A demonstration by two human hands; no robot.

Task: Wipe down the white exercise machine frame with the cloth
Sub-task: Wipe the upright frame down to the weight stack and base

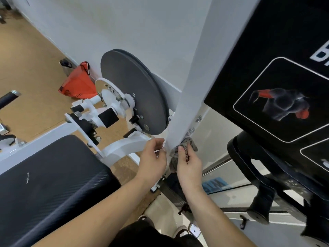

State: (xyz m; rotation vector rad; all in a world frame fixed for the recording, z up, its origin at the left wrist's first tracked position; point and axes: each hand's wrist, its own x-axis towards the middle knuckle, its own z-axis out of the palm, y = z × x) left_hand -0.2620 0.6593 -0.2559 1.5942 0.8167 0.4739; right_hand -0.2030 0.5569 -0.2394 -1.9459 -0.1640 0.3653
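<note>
- Frame post, a flat-faced white painted upright, slants from the top of the view down to the hands. Its lower end is hidden behind the cloth and both hands.
- Cloth, grey, soft and bunched into folds, is pressed against the right edge of the post, just below a cluster of shiny bolts. Much of it is covered by the hand.
- Right hand grips the cloth with its fingers curled round the bundle.
- Left hand sits at the post's left edge with curled fingers. A thin white sliver shows at the fingertips, and I cannot tell whether it is pinched or part of the frame.
- Round dark grey disc, smooth and matte, is mounted just left of the post, and its right rim passes behind it.
- Black seat pad has a fine woven texture and is cut off at the left and bottom.
- Black placard carries a muscle diagram with red patches. Its white lettering runs off the right edge and is unreadable.
- Crumpled orange-red bag lies on the tan floor against the wall.
- Numbers on the weight stack are blurred.
</note>
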